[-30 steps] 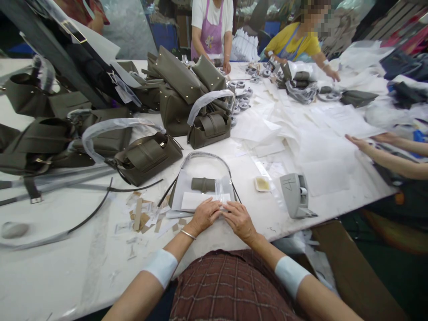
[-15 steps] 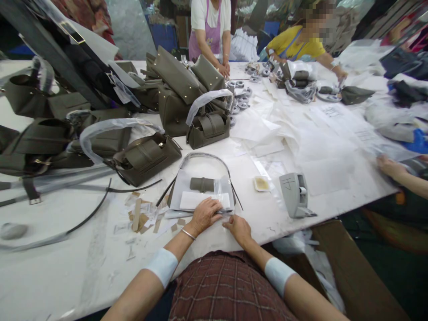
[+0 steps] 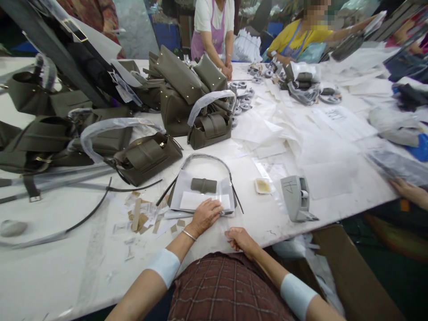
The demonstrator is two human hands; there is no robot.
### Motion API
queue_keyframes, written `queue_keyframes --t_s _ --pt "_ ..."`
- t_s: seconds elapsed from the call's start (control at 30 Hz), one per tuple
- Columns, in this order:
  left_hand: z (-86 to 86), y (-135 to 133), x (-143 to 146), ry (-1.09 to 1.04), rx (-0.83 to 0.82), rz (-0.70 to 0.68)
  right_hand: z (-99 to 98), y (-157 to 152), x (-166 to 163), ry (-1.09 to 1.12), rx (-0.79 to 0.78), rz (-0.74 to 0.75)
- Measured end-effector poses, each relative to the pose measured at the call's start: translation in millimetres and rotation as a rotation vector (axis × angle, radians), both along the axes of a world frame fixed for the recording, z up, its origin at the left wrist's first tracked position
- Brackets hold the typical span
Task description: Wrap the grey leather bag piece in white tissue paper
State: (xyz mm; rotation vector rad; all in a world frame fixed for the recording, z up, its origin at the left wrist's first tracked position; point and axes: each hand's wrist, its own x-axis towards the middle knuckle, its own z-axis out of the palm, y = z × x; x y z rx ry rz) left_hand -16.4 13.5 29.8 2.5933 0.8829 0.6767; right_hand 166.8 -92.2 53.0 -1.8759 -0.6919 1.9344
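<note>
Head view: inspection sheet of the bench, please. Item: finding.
Surface: white table, smudged.
Job's things: flat plastic-wrapped bag with a white card on it, lying at the near edge.
Clutter: paper scraps; olive handbags; tape dispenser; white sheets.
Grips: left hand flat on the wrapped bag; right hand curled at the table edge, contents unclear.
Cables: nothing seen; a loose dark strap.
Surroundings: three other people at the table.

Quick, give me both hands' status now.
Left hand: open, flat on the plastic-wrapped bag.
Right hand: curled at the table edge; whether it holds anything cannot be told.
</note>
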Motion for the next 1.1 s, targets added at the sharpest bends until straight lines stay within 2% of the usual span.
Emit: queue_keyframes --t_s 0.17,0.37,0.47,0.53,0.73,0.8,0.9,1.0,1.1 --pt "-1.3 -1.1 4.1 0.014 0.058 0.018 7.3 -12.9 -7.2 0.182 -0.022 -0.170" --pt "0.5 -7.3 6.0 0.027 0.065 0.027 31.6 28.5 -16.8 0.292 0.104 -0.381" --pt "8.2 -9.5 1.6 0.026 -0.029 -0.012 37.7 47.0 -18.6 0.326 0.121 -0.456" --pt "12.6 -10.6 0.2 -0.007 -0.108 -0.014 38.5 53.5 -19.1 0.307 0.116 -0.437" --pt "9.6 -14.0 10.9 -0.154 -0.186 0.205 47.3 69.4 -8.9 0.143 0.165 -0.219" --pt "7.2 -15.5 12.7 -0.164 -0.179 0.200 53.1 79.9 -1.8 0.091 0.260 -0.186" --pt "6.2 -17.4 11.0 -0.180 -0.163 0.174 56.6 96.0 6.9 -0.060 0.539 -0.077" --pt "8.2 -18.2 8.8 -0.184 -0.139 0.167 50.9 103.2 10.9 -0.153 0.827 0.270" --pt "11.6 -18.5 9.9 -0.174 -0.142 0.177 42.6 99.7 12.7 -0.234 0.916 0.603"
